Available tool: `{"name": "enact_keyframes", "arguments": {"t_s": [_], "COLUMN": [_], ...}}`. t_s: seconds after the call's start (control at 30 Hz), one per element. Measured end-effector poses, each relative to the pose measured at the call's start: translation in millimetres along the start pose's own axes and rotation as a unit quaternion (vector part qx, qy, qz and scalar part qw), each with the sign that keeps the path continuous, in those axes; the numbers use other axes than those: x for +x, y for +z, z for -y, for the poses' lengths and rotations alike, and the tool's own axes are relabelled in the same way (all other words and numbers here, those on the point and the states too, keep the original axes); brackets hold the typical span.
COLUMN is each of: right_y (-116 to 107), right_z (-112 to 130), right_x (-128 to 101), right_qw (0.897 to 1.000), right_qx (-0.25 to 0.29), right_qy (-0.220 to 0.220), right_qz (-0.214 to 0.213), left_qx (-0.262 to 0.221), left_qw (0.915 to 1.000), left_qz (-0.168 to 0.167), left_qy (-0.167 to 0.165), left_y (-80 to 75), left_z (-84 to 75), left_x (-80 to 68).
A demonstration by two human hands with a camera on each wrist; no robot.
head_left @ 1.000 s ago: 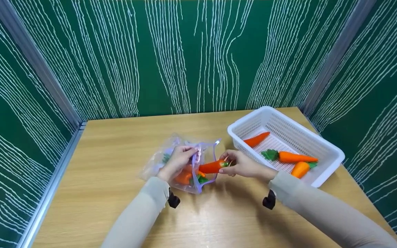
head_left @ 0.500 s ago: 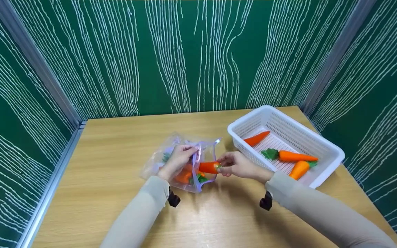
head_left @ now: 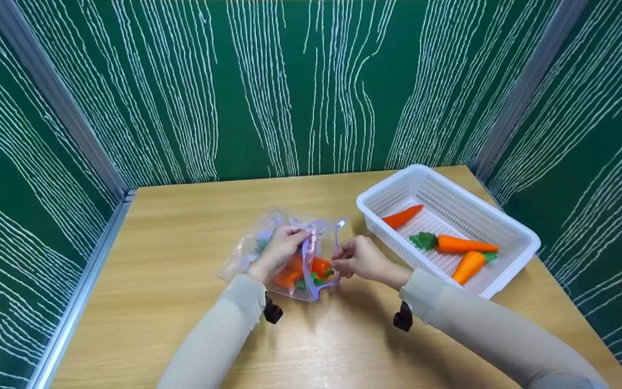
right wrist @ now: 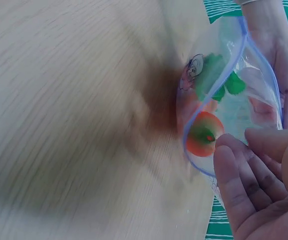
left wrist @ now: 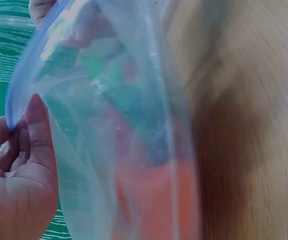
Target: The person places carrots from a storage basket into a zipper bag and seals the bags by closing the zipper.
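My left hand pinches the purple-edged rim of a clear zip bag lying on the table. Orange vegetables with green leaves show through the plastic. Just inside the open mouth is a red-orange carrot, its green stem end facing out. My right hand is at the mouth, fingertips close to that stem end. In the right wrist view its thumb and fingers are loosely bent, with a gap between them and nothing held. Part of the carrot is hidden by the bag's rim.
A white perforated basket stands right of the bag. In it lie a red-orange carrot, an orange carrot with leaves and another orange one. Green patterned panels enclose the wooden table at the back and sides.
The carrot has slid left into the bag. My right hand has followed it left to the mouth and let it go. My left hand keeps its hold on the rim.
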State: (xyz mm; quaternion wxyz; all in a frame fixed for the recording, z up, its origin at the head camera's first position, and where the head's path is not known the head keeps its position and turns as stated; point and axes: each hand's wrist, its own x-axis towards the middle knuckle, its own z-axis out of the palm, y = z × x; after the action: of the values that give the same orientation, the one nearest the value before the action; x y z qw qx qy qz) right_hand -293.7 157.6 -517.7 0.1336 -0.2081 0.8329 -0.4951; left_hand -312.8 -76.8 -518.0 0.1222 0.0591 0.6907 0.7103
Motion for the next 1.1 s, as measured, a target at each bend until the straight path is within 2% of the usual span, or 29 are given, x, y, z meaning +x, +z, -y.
{"name": "enact_keyframes", "arguments": {"t_s": [0.4, 0.6, 0.8, 1.1], "right_y": [1.8, -10.3, -25.3, -46.4], "right_z": [1.9, 10.0, 15.2, 22.2], "right_x": [4.2, 4.9, 6.0, 5.2], "right_qw": [1.000, 1.000, 0.999, 0.998], "right_qx": [-0.009, -0.024, -0.025, -0.028], "right_qy": [-0.005, 0.006, 0.008, 0.022], "right_qz": [0.000, -0.010, -0.022, -0.052], "left_qx": [0.012, 0.008, 0.024, 0.002], "left_qw": [0.9999, 0.9999, 0.9995, 1.0000], "left_qz": [-0.012, -0.012, -0.021, 0.000], "left_qy": [0.000, -0.001, -0.007, 0.002], "left_y": [2.4, 2.4, 1.7, 1.1], "left_z": [-1.1, -2.1, -3.2, 0.3], "left_x": [-0.1, -1.1, -1.0, -0.3]}}
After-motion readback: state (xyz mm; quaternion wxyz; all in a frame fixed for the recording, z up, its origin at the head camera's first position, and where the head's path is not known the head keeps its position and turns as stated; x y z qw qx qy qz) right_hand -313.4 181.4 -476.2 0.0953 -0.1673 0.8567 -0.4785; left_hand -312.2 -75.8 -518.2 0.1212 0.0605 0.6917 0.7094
